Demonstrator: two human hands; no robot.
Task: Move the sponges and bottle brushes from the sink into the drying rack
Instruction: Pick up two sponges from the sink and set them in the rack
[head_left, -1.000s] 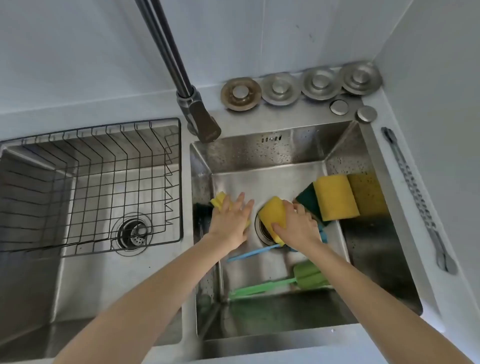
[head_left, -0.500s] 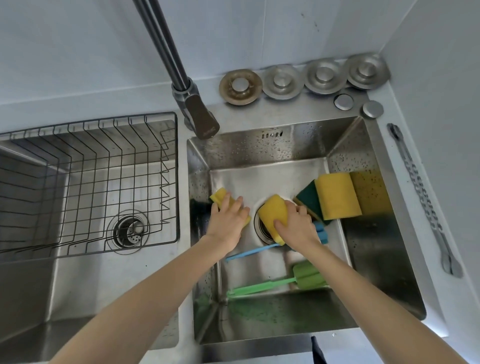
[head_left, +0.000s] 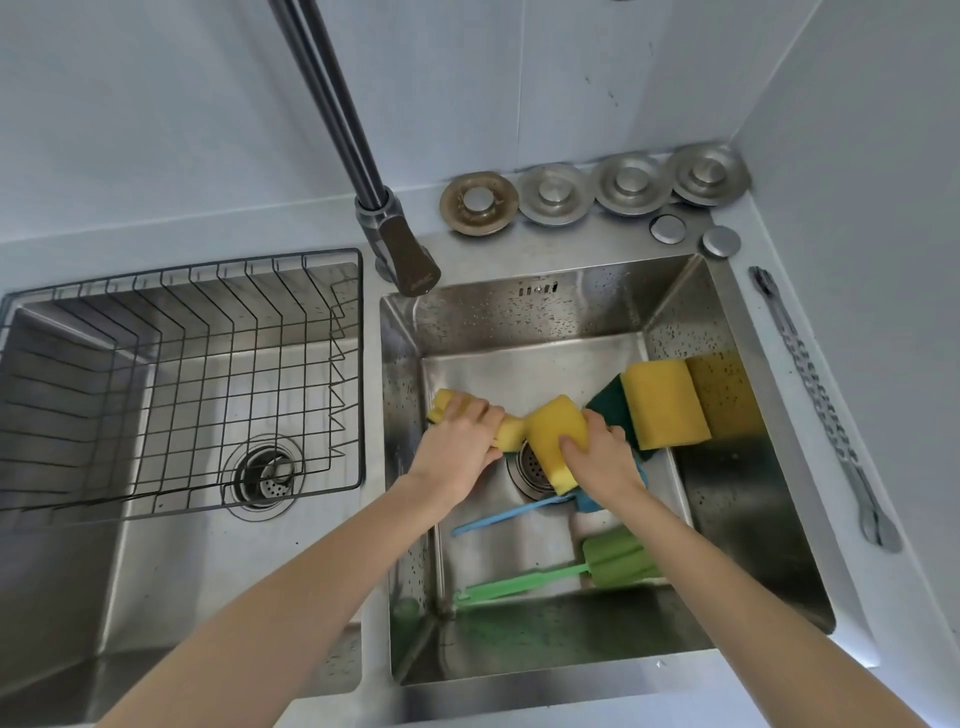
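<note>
Gripping firmly is advised: one yellow sponge is clasped by the left hand near the sink's left wall, another by the right hand over the drain; both should be lifted clear into the wire drying rack.

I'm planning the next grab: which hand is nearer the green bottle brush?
Right. The right hand, gripping a yellow sponge, sits just above the green bottle brush. The left hand holds another sponge farther off, toward the sink's left wall.
</note>
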